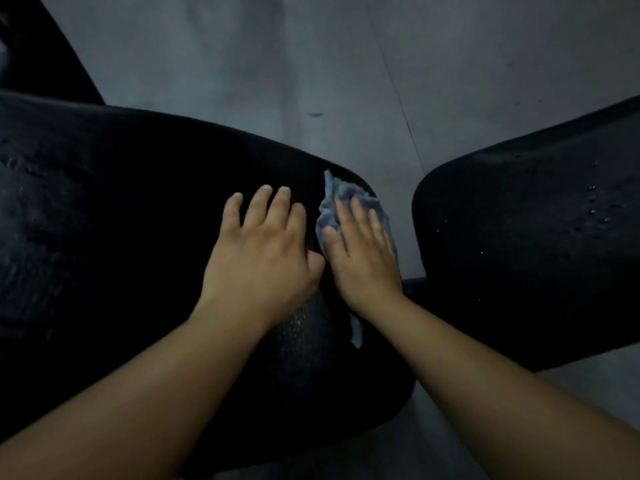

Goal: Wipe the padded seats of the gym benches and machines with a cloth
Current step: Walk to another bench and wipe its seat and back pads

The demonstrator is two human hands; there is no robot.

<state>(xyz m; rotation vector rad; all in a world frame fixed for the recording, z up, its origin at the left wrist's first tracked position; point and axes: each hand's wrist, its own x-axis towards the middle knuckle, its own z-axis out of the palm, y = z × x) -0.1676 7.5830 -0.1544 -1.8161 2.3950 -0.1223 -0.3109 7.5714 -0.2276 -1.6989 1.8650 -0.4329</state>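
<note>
A wide black padded seat [121, 216] fills the left and centre of the head view. My left hand [263, 251] lies flat on it with fingers straight and spread. Just to its right, my right hand [363, 254] presses a blue-grey cloth [337, 199] onto the pad's right end with flat fingers. The cloth sticks out beyond the fingertips, and a small corner shows below the wrist. A second black pad [533, 244] sits to the right, speckled with small droplets.
A grey floor [346, 81] shows beyond and between the two pads, with a narrow gap separating them. A dark machine part [41, 57] rises at the upper left corner. The lighting is dim.
</note>
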